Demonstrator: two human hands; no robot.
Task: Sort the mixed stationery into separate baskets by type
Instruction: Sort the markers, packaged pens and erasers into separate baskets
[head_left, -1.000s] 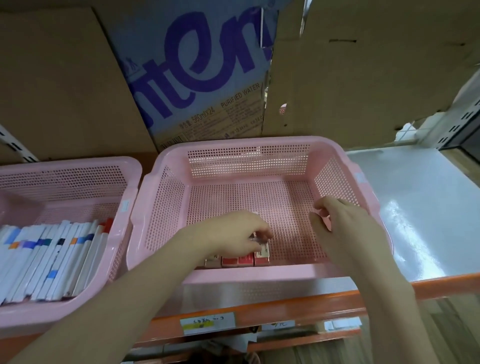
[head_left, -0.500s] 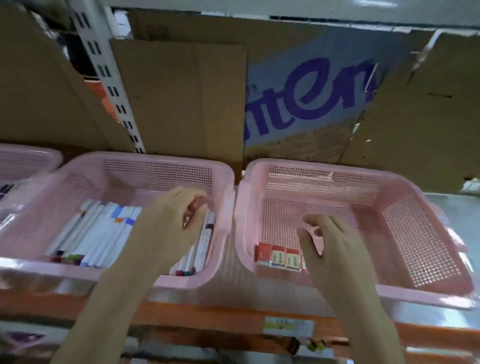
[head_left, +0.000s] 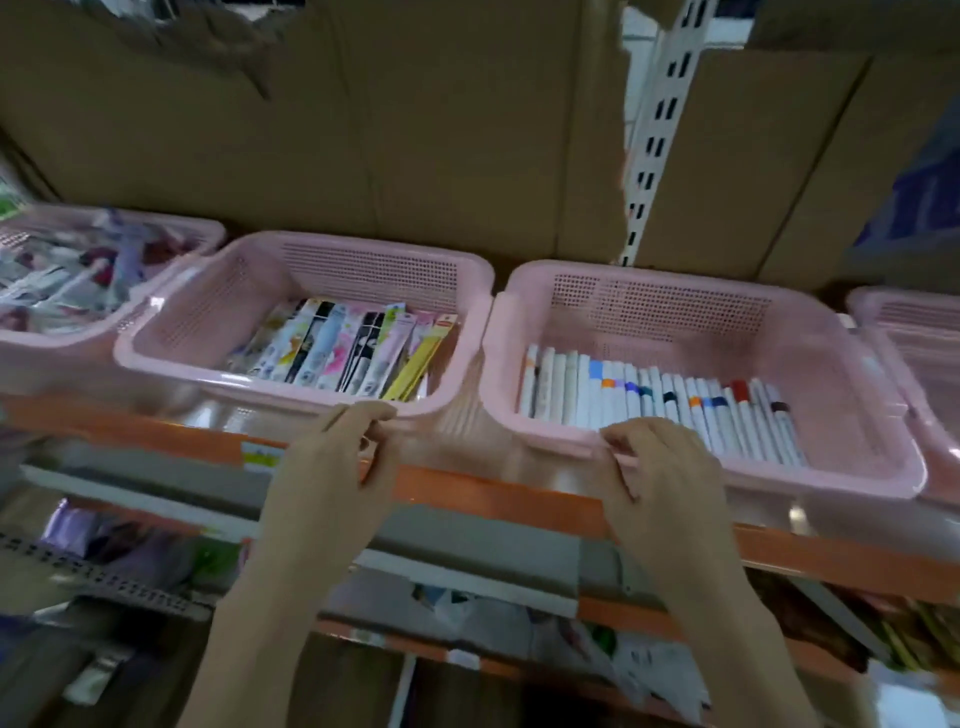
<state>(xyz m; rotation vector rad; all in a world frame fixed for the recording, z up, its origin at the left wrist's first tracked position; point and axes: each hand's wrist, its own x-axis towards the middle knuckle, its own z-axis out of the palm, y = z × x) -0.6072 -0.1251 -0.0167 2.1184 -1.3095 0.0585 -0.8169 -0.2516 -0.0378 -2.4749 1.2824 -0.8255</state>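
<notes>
Several pink mesh baskets stand in a row on the shelf. The far-left basket (head_left: 171, 224) holds a jumble of mixed stationery (head_left: 62, 280). To its right, a second basket (head_left: 363, 250) holds packaged pens (head_left: 337, 348) lying side by side. A third basket (head_left: 649, 275) holds a row of white markers (head_left: 649, 400) with coloured bands. My left hand (head_left: 337, 467) hovers at the front rim of the pen-pack basket, fingers loosely curled, nothing visible in it. In front of the marker basket, my right hand (head_left: 665, 473) has its curled fingertips at the rim and also holds nothing visible.
A fourth pink basket (head_left: 914, 322) shows partly at the right edge. The shelf's orange front edge (head_left: 493, 493) runs below the baskets, with a lower shelf of goods underneath. Cardboard boxes (head_left: 311, 130) and a white slotted upright (head_left: 649, 130) stand behind.
The view has swung left from the eraser basket past the marker basket. Both hands left that basket and now hover at the front rims of the pen-pack and marker baskets.
</notes>
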